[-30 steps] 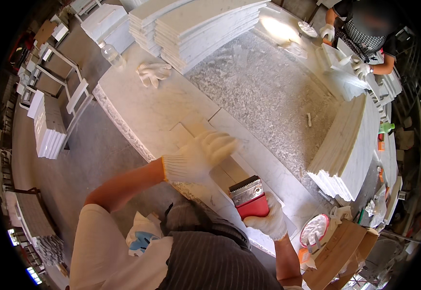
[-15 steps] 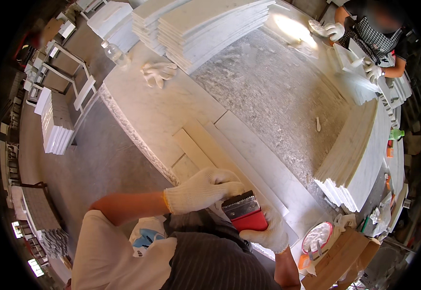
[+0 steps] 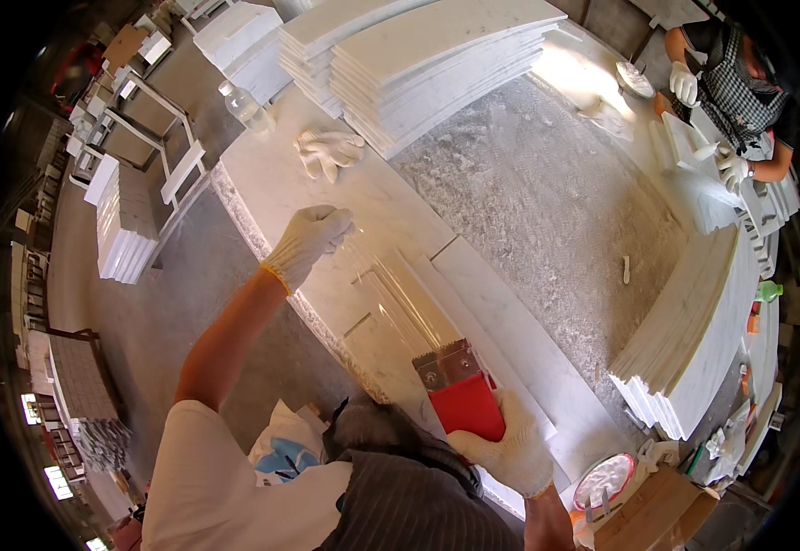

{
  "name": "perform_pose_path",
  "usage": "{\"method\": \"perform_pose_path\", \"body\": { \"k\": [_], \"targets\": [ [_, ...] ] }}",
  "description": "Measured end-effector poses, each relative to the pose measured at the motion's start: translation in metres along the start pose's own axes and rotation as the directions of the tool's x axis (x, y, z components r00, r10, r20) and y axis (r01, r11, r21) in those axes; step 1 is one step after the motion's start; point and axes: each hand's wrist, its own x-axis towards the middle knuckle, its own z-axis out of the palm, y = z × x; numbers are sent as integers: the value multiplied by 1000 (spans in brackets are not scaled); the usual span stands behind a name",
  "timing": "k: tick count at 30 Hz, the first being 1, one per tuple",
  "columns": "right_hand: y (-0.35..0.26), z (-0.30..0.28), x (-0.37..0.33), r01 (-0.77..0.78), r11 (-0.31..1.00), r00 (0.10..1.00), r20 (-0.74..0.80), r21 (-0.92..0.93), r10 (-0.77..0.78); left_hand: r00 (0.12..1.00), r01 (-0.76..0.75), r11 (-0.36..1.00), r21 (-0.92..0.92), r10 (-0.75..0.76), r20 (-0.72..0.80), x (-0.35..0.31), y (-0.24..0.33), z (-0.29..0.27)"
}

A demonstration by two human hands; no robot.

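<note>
My right hand (image 3: 513,448), in a white knit glove, grips a red tape dispenser (image 3: 469,407) whose toothed metal blade faces away from me. From it a band of clear packing tape (image 3: 398,292) stretches forward and left. Its far end is pinched in the closed fingers of my gloved left hand (image 3: 311,241). Below the tape lie pale marble strips (image 3: 436,321) side by side on the white slab table (image 3: 335,197). Whether the tape touches them I cannot tell.
A spare pair of white gloves (image 3: 328,151) and a clear bottle (image 3: 244,106) lie toward the far left. Tall stacks of marble slabs (image 3: 446,46) stand at the back, with another stack (image 3: 684,340) at right. A bowl of white paste (image 3: 604,479) is near right. A co-worker (image 3: 739,92) handles pieces at far right.
My left hand has moved forward and left, away from the dispenser, drawing out a length of clear tape. The dispenser has tipped so more of its red body shows.
</note>
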Motion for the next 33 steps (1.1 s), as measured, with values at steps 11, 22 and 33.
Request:
{"method": "perform_pose_path", "body": {
  "k": [11,22,33],
  "targets": [
    [-14,3,3,-53,996,998,-24,-67,51,968,-67,883,465,-56,246,34,-77,22],
    [0,2,6,45,994,999,-18,-103,-47,914,-53,998,-25,59,402,46,-114,32],
    [-4,-1,7,31,999,999,18,-21,-30,762,-525,96,846,495,417,-28,-31,-8]
  ]
}}
